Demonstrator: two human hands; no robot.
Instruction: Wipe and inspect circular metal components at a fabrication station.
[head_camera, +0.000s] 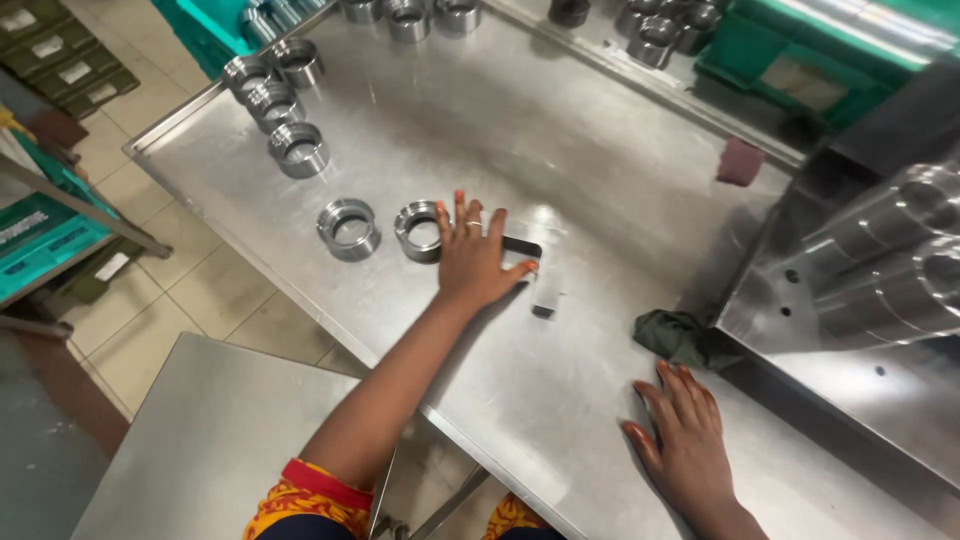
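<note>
My left hand (472, 258) lies flat on the steel table (560, 160), fingers spread. Its fingertips touch a short metal ring (417, 230), and its thumb rests on a flat dark gauge (527, 262) with a cut-out. A second metal ring (348, 228) sits just left of the first. My right hand (683, 437) rests palm down near the table's front edge, fingers apart, holding nothing. A dark green cloth (680, 335) lies just beyond its fingertips.
More metal rings stand along the left edge (285, 110) and the far edge (410, 18). A large machined steel block with round bores (880, 260) fills the right side. Green crates (830, 50) stand behind. A small maroon pad (740, 160) lies at right.
</note>
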